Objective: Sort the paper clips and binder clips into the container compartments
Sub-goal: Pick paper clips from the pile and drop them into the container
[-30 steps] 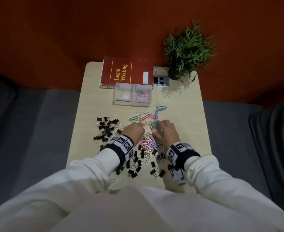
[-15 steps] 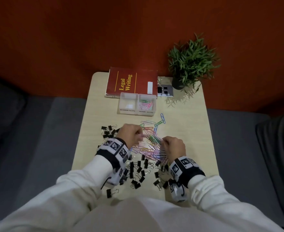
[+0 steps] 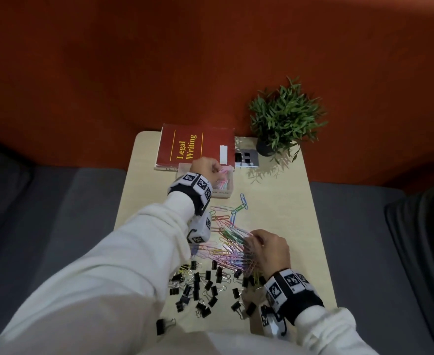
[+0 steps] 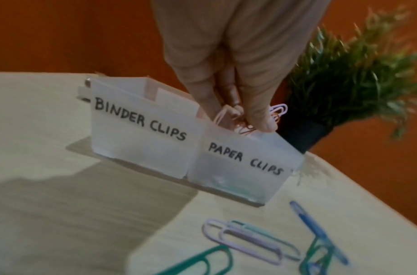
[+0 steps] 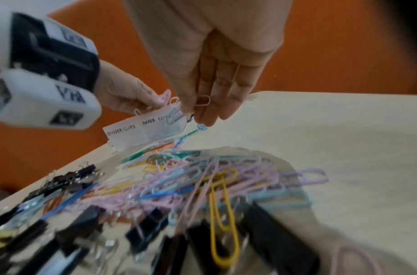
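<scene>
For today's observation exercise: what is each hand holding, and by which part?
The left hand pinches a small bunch of pink paper clips by their middles, above the PAPER CLIPS compartment. The right hand pinches one pink paper clip at its loop end.

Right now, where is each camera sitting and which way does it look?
Head: on the head, looking down at the table; both sleeves and hands show.
Left wrist: along the left hand, toward the container.
Right wrist: along the right hand, over the paper clip pile.
All three show the container.
</scene>
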Demonstrator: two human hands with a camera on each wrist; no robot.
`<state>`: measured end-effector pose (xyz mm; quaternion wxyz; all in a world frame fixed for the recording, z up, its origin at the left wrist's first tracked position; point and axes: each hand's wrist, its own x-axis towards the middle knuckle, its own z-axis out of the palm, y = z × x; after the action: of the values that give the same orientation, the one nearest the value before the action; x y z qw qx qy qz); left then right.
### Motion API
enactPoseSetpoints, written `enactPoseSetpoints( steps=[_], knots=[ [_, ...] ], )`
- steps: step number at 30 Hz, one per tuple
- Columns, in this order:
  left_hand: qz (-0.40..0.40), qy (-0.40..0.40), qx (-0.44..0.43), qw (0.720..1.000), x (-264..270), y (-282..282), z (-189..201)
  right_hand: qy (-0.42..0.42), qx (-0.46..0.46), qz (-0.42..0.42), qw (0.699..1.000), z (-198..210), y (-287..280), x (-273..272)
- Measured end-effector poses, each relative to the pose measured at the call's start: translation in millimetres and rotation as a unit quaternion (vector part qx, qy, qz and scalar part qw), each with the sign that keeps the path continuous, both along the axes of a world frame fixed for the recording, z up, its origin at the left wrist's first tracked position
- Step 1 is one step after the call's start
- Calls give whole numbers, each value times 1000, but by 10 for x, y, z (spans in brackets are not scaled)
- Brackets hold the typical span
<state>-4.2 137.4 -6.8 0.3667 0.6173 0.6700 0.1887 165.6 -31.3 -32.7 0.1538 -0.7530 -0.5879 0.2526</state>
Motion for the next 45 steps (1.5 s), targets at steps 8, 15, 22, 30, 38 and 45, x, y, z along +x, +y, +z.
enactPoseSetpoints(
  steps=[8, 15, 22, 30, 38, 45],
  knots=[
    [-73, 90, -58, 992, 134, -8, 80, 6, 32, 9, 999, 193, 197, 23],
    [48, 15, 46, 998, -387, -191, 410, 7, 91, 57, 994, 404, 866, -190],
    [25, 75, -38, 996, -897, -761, 61, -62, -43, 111, 991, 422, 1570, -586],
    [-189, 303, -72, 931, -789, -1458, -352, -65, -26, 369, 927, 211, 625, -561],
    [-248, 356, -52, 899, -820, -1719, -350, -165, -105, 434, 880, -199, 108, -479],
    [-242, 422, -44, 872, -717, -1736, -373, -146, -115, 411, 892, -282, -165, -521]
  ],
)
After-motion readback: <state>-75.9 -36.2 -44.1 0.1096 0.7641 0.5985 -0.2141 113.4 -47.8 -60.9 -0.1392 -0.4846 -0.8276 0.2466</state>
